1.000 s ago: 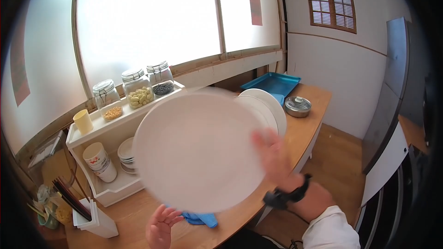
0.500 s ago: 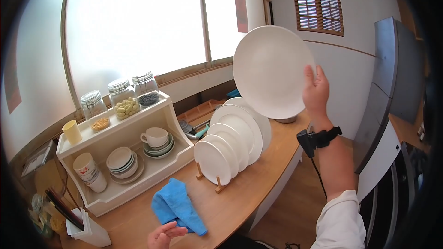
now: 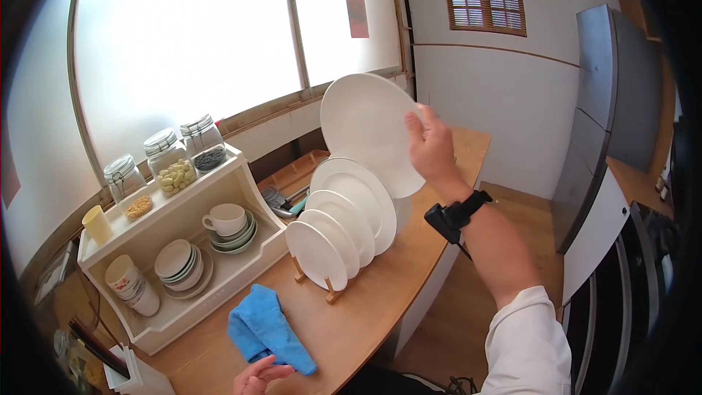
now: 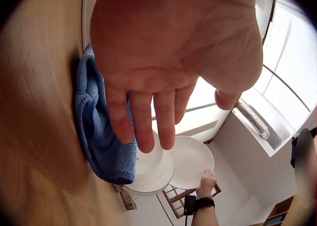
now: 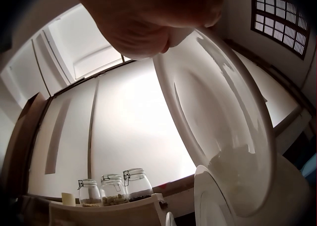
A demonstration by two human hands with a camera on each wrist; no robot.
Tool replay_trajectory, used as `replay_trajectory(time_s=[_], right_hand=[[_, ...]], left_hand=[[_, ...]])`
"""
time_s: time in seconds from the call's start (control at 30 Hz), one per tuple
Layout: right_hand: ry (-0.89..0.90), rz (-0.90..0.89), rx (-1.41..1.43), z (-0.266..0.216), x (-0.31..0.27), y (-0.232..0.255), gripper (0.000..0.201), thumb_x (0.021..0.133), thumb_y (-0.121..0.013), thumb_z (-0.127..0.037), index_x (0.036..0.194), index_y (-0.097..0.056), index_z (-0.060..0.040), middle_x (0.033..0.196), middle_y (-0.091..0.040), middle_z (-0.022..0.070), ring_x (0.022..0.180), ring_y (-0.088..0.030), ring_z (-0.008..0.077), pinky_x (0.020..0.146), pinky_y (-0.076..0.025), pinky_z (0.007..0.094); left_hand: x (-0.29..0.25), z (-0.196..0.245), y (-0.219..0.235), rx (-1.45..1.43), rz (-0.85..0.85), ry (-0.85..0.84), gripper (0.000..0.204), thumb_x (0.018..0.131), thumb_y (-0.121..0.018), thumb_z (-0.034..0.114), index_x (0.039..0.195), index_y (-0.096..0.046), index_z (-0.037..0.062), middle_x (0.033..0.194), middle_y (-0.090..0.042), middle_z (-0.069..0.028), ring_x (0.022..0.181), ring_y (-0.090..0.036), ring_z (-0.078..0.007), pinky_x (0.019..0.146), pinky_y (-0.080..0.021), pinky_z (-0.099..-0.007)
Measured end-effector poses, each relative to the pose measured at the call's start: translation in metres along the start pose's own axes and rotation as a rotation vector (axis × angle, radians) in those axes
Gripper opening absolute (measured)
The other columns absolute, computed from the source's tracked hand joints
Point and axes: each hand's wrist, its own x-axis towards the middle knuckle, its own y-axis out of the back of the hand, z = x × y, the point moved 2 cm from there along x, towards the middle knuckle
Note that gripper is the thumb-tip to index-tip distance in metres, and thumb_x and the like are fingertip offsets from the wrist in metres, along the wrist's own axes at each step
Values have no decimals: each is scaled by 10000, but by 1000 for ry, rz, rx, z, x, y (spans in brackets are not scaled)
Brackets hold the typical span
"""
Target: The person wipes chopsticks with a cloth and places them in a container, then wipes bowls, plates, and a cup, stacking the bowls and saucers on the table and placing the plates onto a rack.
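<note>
Upright and slightly tilted, a large white plate [image 3: 365,130] is held by its edge in the right hand [image 3: 431,148], just above the plates in the wooden rack [image 3: 330,295]. Near the blue cloth [image 3: 265,328], the left hand [image 3: 257,379] is kept relaxed, fingers loosely extended, nothing held.

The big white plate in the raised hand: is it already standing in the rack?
Not yet. The right hand holds the big plate on edge in the air, above the plates standing in the wooden rack.
</note>
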Motion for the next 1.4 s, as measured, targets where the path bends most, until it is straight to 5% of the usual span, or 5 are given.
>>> replay_trajectory(time_s=[0.47, 0.73, 1.07, 1.4], right_hand=[[-52, -194, -65, 20, -28, -52, 229, 948, -512, -224, 1031, -603, -31, 850, -654, 220, 797, -626, 413, 668, -493, 476], [-120, -281, -61, 25, -41, -52, 255, 945, -537, -243, 1060, -620, -32, 796, -651, 216, 743, -641, 391, 643, -495, 421], [-88, -317, -127, 39, -63, -58, 223, 928, -544, -210, 1013, -629, -22, 751, -643, 221, 717, -632, 405, 617, -492, 458], [-136, -438, 6, 54, -58, -60, 251, 895, -577, -210, 1051, -670, -37, 852, -669, 209, 785, -648, 380, 694, -509, 408]], left_hand=[[-3, 5, -6, 79, 14, -102, 643, 958, -483, 471, 1307, -495, -69, 1162, -627, -204, 1096, -603, -303, 981, -443, -439], [-2, 2, -6, 152, -109, -78, 541, 947, -560, 387, 1290, -533, -30, 1170, -636, -155, 1078, -613, -264, 921, -491, -385], [-1, 12, -12, 237, -152, -55, 511, 946, -562, 388, 1276, -558, -3, 1151, -651, -129, 1050, -619, -243, 918, -475, -361], [-3, 1, -10, 128, -197, 12, 502, 949, -572, 335, 1305, -523, -15, 1174, -641, -130, 1071, -608, -232, 936, -466, -361]])
